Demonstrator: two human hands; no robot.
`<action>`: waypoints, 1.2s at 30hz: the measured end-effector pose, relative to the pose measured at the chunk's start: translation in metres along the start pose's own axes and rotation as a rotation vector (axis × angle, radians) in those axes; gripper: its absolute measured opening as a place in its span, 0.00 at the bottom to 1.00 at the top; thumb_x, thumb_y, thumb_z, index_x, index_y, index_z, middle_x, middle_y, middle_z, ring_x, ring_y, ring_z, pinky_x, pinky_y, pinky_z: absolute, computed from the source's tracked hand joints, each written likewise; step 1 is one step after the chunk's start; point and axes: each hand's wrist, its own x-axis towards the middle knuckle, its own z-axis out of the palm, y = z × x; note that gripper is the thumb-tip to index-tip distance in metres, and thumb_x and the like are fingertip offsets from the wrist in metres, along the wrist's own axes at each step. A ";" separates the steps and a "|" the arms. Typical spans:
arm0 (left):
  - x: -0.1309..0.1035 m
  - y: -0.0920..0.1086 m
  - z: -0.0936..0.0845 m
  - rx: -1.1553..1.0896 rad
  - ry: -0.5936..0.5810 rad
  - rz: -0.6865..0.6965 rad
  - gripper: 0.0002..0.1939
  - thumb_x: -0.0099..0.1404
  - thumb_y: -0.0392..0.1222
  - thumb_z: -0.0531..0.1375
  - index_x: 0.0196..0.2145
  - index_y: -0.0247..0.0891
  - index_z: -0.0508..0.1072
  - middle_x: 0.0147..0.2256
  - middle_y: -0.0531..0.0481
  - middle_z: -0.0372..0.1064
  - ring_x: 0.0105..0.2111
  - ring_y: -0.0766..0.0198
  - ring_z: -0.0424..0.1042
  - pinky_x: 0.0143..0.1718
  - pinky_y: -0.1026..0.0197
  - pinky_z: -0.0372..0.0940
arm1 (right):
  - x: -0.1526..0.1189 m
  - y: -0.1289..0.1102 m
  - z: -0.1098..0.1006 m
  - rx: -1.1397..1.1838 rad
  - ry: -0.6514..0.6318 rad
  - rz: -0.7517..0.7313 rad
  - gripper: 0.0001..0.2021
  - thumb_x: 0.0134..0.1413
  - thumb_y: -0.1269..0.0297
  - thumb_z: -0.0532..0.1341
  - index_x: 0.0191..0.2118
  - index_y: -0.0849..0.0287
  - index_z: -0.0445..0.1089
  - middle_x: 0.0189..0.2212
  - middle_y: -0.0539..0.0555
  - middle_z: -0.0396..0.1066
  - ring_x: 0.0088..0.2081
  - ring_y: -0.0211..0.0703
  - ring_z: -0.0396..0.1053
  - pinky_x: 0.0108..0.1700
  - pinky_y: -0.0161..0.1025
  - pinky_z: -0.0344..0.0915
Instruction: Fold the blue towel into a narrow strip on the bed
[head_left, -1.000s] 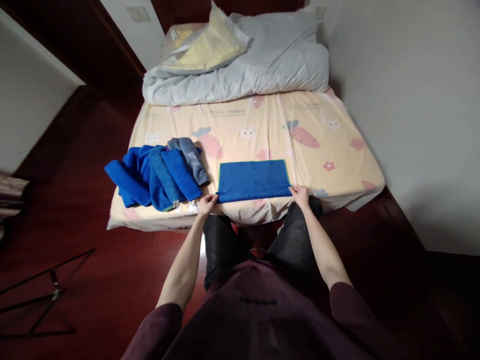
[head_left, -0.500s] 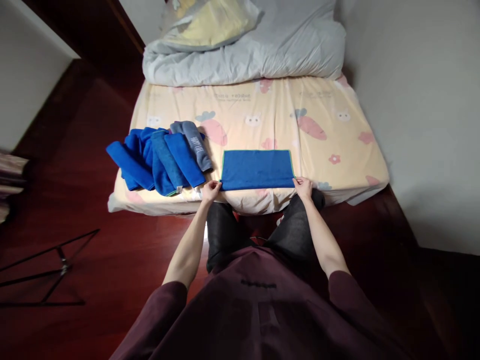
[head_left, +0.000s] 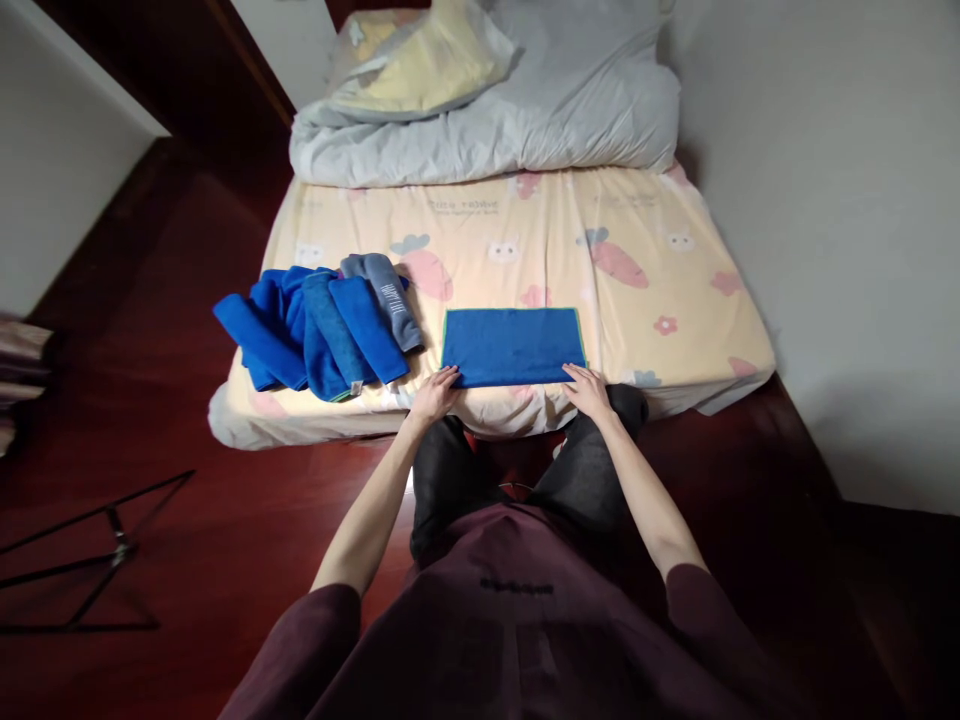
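Note:
A blue towel (head_left: 513, 342) with thin green edging lies flat on the bed near its front edge, with a narrow fold along the near side. My left hand (head_left: 435, 393) rests on the towel's near left corner, fingers stretched out over the fold. On the near right part, my right hand (head_left: 587, 390) lies with its fingers extended and pressing on the cloth. Just left of the towel is a heap of blue towels (head_left: 281, 325), loosely folded and overlapping. A grey towel (head_left: 386, 300) with white lettering lies at the heap's right side.
The bed (head_left: 637, 340) has a cream sheet printed with carrots and rabbits. A bunched pale grey quilt (head_left: 570, 120) and a yellow item in clear plastic (head_left: 427, 70) lie at the far end. Black tripod legs (head_left: 112, 545) stand on the red floor at left.
Both hands have let go of their pinch on the towel's near corners and shifted inward, fingers now spread onto the folded edge. The view has tilted slightly.

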 end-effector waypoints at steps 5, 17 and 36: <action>0.007 0.000 -0.002 0.134 -0.070 -0.046 0.31 0.68 0.29 0.55 0.67 0.34 0.74 0.68 0.36 0.68 0.70 0.45 0.68 0.72 0.41 0.62 | 0.010 0.013 0.000 -0.028 -0.002 0.067 0.25 0.59 0.77 0.63 0.61 0.57 0.79 0.61 0.59 0.78 0.64 0.55 0.76 0.72 0.58 0.67; 0.006 -0.001 -0.017 0.089 -0.051 -0.157 0.33 0.66 0.24 0.55 0.63 0.44 0.79 0.63 0.44 0.75 0.63 0.51 0.76 0.67 0.50 0.69 | 0.010 0.032 -0.013 0.112 0.056 0.144 0.26 0.55 0.82 0.59 0.53 0.56 0.84 0.54 0.56 0.83 0.57 0.52 0.81 0.70 0.52 0.71; 0.010 -0.012 -0.007 -0.470 0.282 -0.477 0.17 0.64 0.52 0.60 0.42 0.37 0.80 0.36 0.44 0.81 0.38 0.54 0.80 0.44 0.58 0.76 | 0.016 0.064 0.005 0.478 0.204 0.371 0.23 0.60 0.42 0.61 0.45 0.59 0.76 0.35 0.58 0.79 0.39 0.53 0.79 0.49 0.50 0.78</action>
